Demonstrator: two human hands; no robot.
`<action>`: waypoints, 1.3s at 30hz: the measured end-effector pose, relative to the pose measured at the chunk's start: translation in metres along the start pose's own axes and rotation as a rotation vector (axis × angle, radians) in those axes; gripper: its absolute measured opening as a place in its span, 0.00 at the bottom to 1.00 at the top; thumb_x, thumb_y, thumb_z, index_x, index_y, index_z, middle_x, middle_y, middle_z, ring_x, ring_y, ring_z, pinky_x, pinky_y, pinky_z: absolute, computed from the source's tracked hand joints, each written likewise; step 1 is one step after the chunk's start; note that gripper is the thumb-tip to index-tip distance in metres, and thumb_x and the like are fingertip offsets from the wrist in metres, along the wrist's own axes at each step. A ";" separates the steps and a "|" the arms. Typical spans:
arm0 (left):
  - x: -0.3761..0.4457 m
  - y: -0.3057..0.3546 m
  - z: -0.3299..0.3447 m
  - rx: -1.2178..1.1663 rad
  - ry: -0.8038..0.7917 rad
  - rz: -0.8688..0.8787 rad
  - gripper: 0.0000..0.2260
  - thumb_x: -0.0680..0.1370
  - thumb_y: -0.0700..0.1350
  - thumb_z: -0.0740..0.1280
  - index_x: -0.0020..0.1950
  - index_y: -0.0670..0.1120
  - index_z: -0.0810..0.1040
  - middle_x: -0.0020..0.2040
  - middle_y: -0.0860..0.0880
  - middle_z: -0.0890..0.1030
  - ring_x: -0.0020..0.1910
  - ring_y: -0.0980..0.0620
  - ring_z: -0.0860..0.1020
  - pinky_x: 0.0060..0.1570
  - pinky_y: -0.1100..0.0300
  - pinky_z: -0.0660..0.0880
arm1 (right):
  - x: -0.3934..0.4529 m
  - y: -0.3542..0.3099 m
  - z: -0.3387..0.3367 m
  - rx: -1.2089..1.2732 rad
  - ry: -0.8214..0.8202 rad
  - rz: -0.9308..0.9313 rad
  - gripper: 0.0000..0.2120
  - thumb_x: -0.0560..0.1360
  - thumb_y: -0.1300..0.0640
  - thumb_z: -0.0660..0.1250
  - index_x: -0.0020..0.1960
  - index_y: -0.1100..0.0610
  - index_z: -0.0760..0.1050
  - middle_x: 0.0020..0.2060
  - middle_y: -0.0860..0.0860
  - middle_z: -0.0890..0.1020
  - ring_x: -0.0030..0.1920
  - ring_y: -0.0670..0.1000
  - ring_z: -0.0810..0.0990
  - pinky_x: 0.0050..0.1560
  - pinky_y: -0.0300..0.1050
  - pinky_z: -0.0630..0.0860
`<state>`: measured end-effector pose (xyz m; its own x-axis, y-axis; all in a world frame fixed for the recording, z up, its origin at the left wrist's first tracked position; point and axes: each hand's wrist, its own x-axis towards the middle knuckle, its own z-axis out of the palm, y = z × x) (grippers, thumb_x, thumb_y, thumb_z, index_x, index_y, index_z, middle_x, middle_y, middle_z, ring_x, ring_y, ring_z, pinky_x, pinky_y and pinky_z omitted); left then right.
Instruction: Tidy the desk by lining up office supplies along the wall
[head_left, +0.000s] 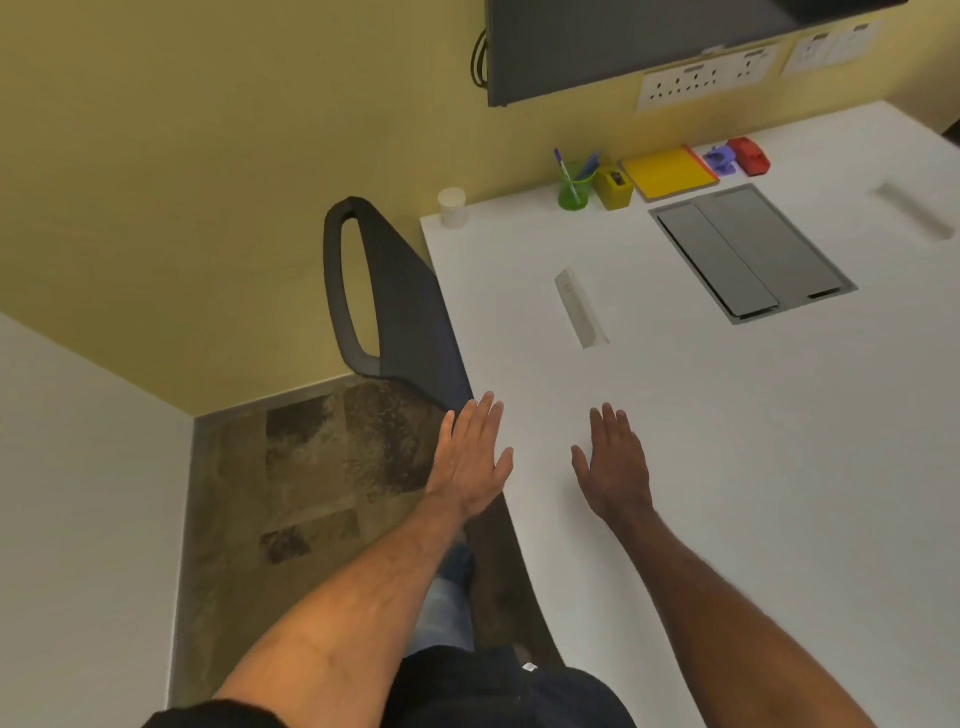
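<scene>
One green pen cup (574, 193), one yellow sharpener (614, 188), one yellow notepad (669, 173), one purple punch (721, 158), one red stapler (748, 156), one white cup (452, 207).

A dark chair (395, 301) is standing at the left edge of the white desk (727, 441), its back leaning over patterned carpet (311, 467). A dark screen (623, 47) is hanging on the yellow wall (208, 156) with cables (478, 57) trailing at its left side and white sockets (706, 78) sitting just below it. A grey hatch (748, 254) is lying flush in the desk, with two slots (582, 306) lying to either side.
</scene>
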<state>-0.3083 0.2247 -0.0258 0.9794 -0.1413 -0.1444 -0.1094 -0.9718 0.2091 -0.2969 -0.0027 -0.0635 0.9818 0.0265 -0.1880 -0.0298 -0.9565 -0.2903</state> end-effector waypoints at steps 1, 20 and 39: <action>0.018 -0.002 -0.005 -0.004 0.001 0.009 0.30 0.83 0.61 0.49 0.82 0.52 0.46 0.83 0.52 0.46 0.83 0.48 0.47 0.80 0.43 0.44 | 0.015 -0.003 -0.003 0.003 0.014 0.008 0.32 0.84 0.44 0.52 0.83 0.57 0.50 0.82 0.54 0.51 0.83 0.55 0.47 0.81 0.52 0.51; 0.391 -0.137 -0.062 -0.192 0.051 -0.072 0.28 0.84 0.56 0.53 0.82 0.49 0.52 0.83 0.49 0.50 0.82 0.47 0.51 0.80 0.42 0.48 | 0.352 -0.119 -0.015 0.048 0.034 0.047 0.31 0.83 0.47 0.59 0.81 0.61 0.58 0.80 0.58 0.60 0.81 0.59 0.56 0.79 0.55 0.59; 0.584 -0.225 -0.005 -0.449 0.158 -0.469 0.33 0.81 0.58 0.62 0.81 0.45 0.55 0.82 0.46 0.58 0.80 0.45 0.58 0.78 0.42 0.55 | 0.607 -0.206 -0.003 0.020 0.001 -0.188 0.30 0.84 0.46 0.56 0.81 0.61 0.56 0.80 0.57 0.59 0.81 0.57 0.54 0.79 0.54 0.58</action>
<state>0.2896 0.3618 -0.1522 0.9228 0.3394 -0.1823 0.3821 -0.7454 0.5462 0.3054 0.2095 -0.1148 0.9706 0.2037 -0.1280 0.1503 -0.9289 -0.3385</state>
